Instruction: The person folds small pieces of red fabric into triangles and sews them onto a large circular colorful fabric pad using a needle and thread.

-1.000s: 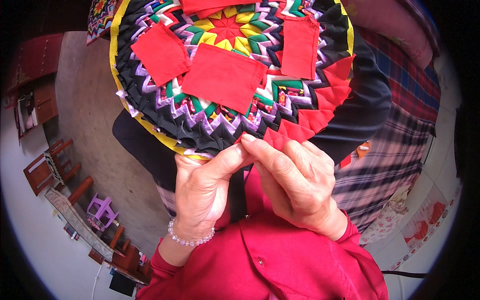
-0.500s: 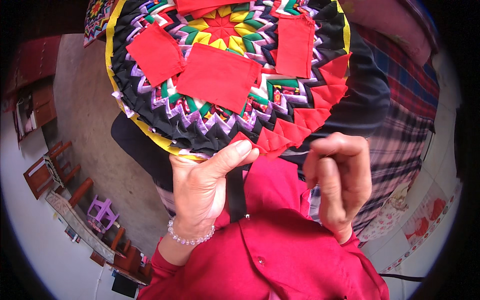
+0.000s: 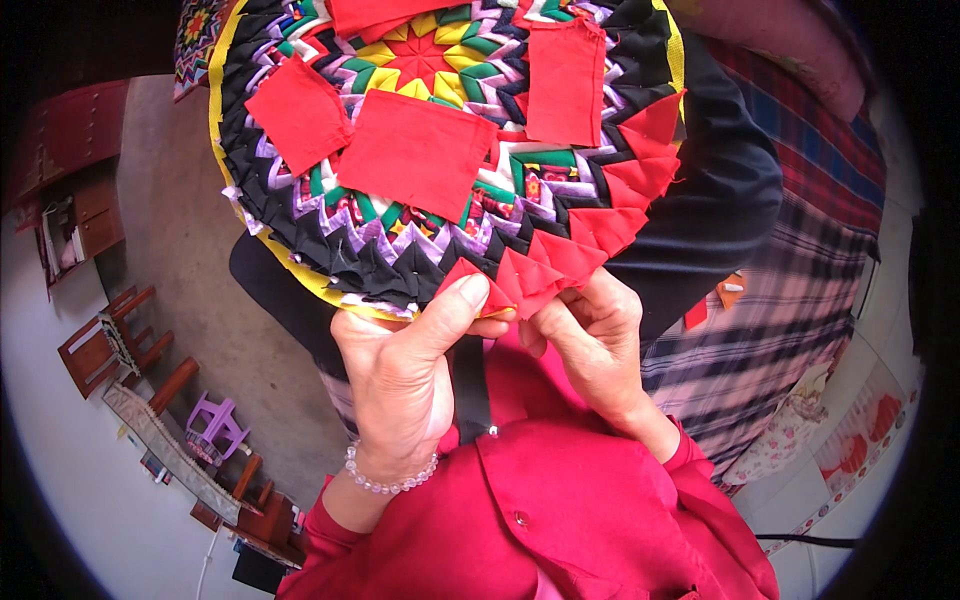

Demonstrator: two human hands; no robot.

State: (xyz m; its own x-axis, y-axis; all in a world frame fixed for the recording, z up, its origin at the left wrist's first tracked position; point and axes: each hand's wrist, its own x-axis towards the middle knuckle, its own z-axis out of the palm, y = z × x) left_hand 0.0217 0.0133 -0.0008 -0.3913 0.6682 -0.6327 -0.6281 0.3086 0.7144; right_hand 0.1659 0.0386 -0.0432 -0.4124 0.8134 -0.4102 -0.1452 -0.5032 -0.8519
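Note:
A round patchwork piece [image 3: 440,262] of folded fabric triangles is held up before me, with a yellow, red, green, purple and black star pattern and a yellow band along part of its rim. Red folded triangles [image 3: 575,262] line its lower right edge. My left hand [image 3: 400,350] grips the near rim, thumb on top of a red triangle and fingers underneath. At that same edge, just to the right, my right hand [image 3: 592,345] is closed in a pinch against the red folds; what sits between its fingertips is hidden. Loose red fabric pieces [image 3: 418,150] lie on top of the patchwork.
Plaid cloth [image 3: 760,350] covers the surface at my right, with small red and orange scraps [image 3: 730,292] on it. On the floor at left stand a purple plastic stool [image 3: 215,425] and wooden furniture [image 3: 85,350]. Another patterned patchwork [image 3: 198,40] shows at the upper left.
My right hand has come left and in to the patchwork's near edge, from a raised pinch away from it. The patchwork has shifted slightly left; my left hand keeps its grip.

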